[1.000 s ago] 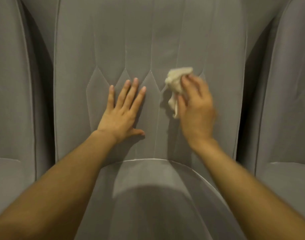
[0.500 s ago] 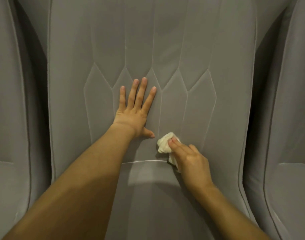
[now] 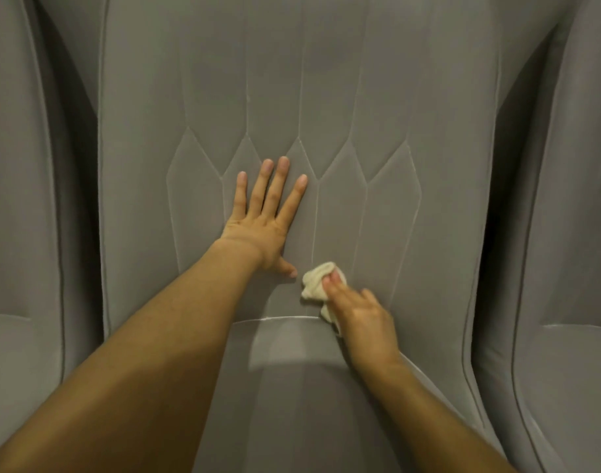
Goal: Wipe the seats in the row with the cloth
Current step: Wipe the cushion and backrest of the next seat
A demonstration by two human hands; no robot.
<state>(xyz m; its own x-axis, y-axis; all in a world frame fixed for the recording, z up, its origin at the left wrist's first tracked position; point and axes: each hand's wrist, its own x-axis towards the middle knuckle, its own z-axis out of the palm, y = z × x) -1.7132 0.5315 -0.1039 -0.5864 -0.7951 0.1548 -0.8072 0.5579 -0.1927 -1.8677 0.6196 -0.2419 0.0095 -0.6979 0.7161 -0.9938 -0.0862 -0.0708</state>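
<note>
1. Cloth (image 3: 314, 281), small, crumpled and cream-coloured, was seen pressed against the lower part of the backrest (image 3: 326, 97) of the middle seat (image 3: 138, 165), just above the seam (image 3: 278, 319) where backrest and cushion (image 3: 292, 404) met.
2. The cloth was grasped by the right hand (image 3: 363, 315), whose fingers were curled over it. 1 fingertip was laid on its upper part, and a tail of fabric was seen at the hand's lower edge, near the seam.
3. The left hand (image 3: 265, 220) was laid flat against the backrest. Its 4 fingers were held straight, slightly spread and pointed upward, and the thumb was stretched out to the right. Nothing was held by it.
4. The left thumb's tip was seen just beside the cloth, with a narrow strip of upholstery between them, so that the 2 were apart.
5. The backrest was covered in grey fabric stitched into long pointed panels (image 3: 391, 206). The left hand's fingers were placed over the lower points of this stitching, and the cloth was found at the foot of the panels right of centre.
6. The cushion was seen below the seam. It was partly hidden by both forearms and marked by a paler patch of light.
7. 2 further grey seats were seen only in part, the left seat (image 3: 16, 199) and the right seat (image 3: 571, 233), each parted from the middle seat by a dark gap.
</note>
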